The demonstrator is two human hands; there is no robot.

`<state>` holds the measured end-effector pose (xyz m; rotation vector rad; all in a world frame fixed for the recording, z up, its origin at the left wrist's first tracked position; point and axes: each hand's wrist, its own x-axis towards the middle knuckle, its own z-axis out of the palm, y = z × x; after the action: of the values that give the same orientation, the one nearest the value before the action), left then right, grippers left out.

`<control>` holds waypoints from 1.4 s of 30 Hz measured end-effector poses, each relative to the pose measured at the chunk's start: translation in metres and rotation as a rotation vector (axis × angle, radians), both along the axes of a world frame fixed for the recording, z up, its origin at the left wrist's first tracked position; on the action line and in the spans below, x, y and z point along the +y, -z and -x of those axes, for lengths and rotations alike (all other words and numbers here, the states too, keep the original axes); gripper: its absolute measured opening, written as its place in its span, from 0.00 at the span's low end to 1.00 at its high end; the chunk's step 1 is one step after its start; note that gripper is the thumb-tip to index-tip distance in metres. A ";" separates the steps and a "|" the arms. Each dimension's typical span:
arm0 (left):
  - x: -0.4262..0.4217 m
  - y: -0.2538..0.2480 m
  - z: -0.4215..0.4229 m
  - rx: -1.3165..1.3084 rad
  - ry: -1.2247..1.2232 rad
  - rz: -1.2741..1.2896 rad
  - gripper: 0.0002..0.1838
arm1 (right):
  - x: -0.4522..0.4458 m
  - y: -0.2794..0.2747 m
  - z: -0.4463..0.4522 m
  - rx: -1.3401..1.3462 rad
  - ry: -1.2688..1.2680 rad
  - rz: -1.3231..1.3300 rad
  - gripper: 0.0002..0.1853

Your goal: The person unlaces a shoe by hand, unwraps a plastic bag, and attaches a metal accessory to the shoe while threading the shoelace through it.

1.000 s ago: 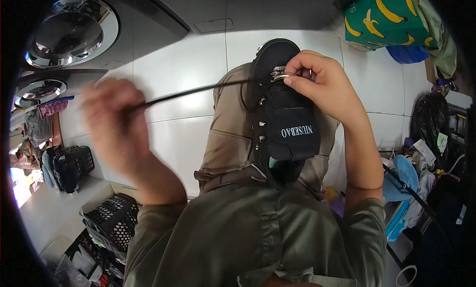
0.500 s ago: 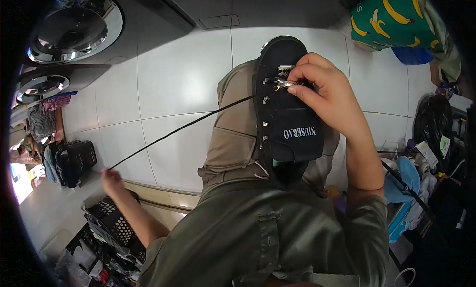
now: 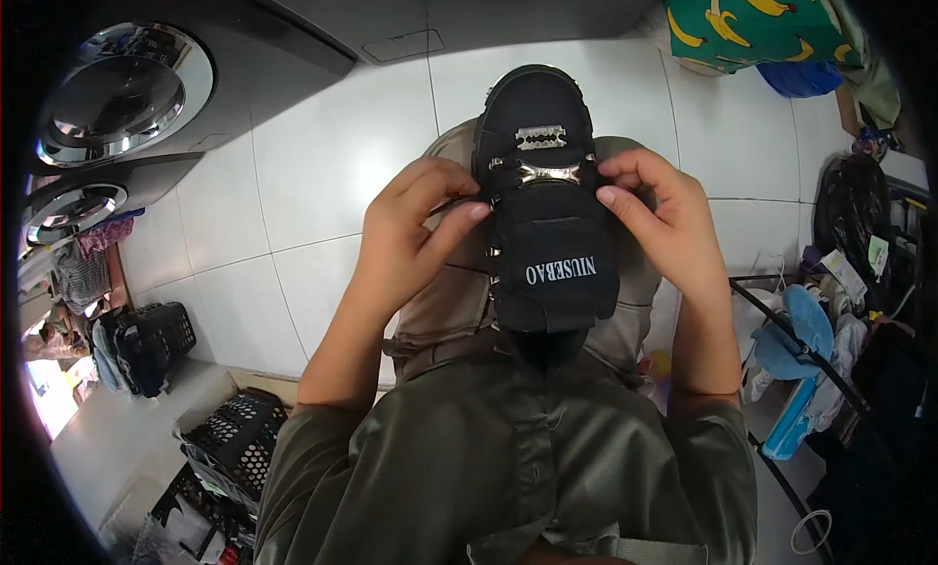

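Note:
A black shoe (image 3: 557,209) with NIUSEBAO printed in white on its tongue lies along my lap, toe pointing away. Across its front sit a razor-blade-shaped metal charm (image 3: 540,137) and a silver spanner-shaped charm (image 3: 548,174). My left hand (image 3: 415,228) is at the shoe's left edge, thumb and fingers closed around a short visible piece of black shoelace (image 3: 445,207). At the opposite edge is my right hand (image 3: 664,199), thumb and index fingertip apart, close to the right end of the spanner charm; its other fingers are partly hidden. Metal eyelets line the left edge.
Front-loading machines (image 3: 127,91) stand at the left and far side of the tiled floor (image 3: 322,165). A green banana-print bag (image 3: 752,23) is at the upper right. Black baskets (image 3: 234,433) stand lower left; a rack (image 3: 791,326) with cloths is at the right.
My left hand has come from the far lower left to the shoe's left edge. My right hand has let go of the spanner charm, which now lies across the shoe, and moved to the right edge.

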<state>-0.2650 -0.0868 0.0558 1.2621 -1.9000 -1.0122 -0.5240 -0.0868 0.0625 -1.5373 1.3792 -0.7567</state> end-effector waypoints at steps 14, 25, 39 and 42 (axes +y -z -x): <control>-0.010 0.010 0.009 0.077 0.020 -0.056 0.06 | -0.025 -0.005 -0.019 0.248 0.013 0.370 0.05; 0.004 0.015 -0.017 0.129 0.038 -0.083 0.03 | -0.008 -0.002 -0.006 0.281 0.043 0.334 0.03; -0.007 0.002 -0.005 -0.117 -0.050 -0.251 0.06 | 0.006 -0.011 0.006 -0.101 0.058 -0.066 0.10; -0.008 -0.005 -0.001 -0.024 -0.090 -0.169 0.09 | 0.007 -0.008 0.004 -0.102 0.058 -0.080 0.12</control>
<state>-0.2640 -0.0952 0.0608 1.4479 -1.7893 -1.1336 -0.5282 -0.0802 0.0709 -1.3836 1.3667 -0.7952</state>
